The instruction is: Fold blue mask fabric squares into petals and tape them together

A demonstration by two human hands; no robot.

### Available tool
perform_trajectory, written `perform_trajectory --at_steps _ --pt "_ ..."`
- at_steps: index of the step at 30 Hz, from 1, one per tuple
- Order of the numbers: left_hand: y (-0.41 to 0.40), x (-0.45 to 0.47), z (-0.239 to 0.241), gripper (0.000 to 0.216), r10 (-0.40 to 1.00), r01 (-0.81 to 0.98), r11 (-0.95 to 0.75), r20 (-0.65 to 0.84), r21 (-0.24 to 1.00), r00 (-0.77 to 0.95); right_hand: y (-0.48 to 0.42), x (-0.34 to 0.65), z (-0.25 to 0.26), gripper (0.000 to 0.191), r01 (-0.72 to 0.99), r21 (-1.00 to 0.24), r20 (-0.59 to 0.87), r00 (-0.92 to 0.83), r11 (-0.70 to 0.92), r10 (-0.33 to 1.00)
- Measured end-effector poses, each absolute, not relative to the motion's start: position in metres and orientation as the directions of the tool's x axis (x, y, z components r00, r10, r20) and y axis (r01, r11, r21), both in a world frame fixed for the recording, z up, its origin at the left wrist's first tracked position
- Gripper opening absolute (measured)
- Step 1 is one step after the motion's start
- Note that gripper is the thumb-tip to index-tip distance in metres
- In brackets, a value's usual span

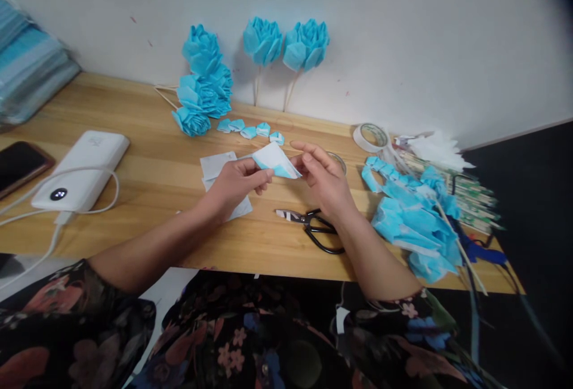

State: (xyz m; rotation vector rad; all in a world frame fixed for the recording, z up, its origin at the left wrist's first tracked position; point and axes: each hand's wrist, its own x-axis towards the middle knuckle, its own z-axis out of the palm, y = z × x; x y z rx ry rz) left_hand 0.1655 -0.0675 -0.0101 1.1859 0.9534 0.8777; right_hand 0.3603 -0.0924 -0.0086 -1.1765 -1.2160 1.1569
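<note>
A person's left hand point(233, 186) pinches a folded sheet point(272, 155) over a table point(259, 252); the right hand point(329, 187) meets its corner, grip unclear. Scissors point(305, 219) lie nearer, blue flowers point(203, 49) behind, power bank point(85, 165) left, tape point(360, 138) right.

Soft light, right edge apparently blurred

Left forearm point(165, 243) extends forward and inward; left grip point(239, 180) pinches, thumb laid forward over bent fingers; right forearm point(376, 252) angles inward from the opposite side; right grip point(326, 183) faces the left, index finger extended; both forearms bare.
</note>
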Motion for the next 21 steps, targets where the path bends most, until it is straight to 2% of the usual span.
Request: perform_trajectory --at_steps 13,17,21 --pt "-0.0668 0.1646 -0.0044 0.028 0.93 -0.068 0.138 -0.105 0.988 0.351 -0.0911 0.3624 -0.0036 0.034 0.007 -0.998 0.069 -0.052 0.07 0.996" --pt "-0.0662 0.1641 -0.0035 0.028 0.926 -0.07 0.123 -0.089 0.99 0.367 -0.0935 0.3623 -0.0016 0.04 -0.05 -0.998 0.038 -0.096 0.033 0.995" --pt "-0.0663 0.1627 -0.0036 0.027 0.887 0.006 0.11 -0.101 0.994 0.451 -0.0976 0.3615 0.002 0.049 -0.057 -0.998 -0.019 -0.149 -0.028 0.989"
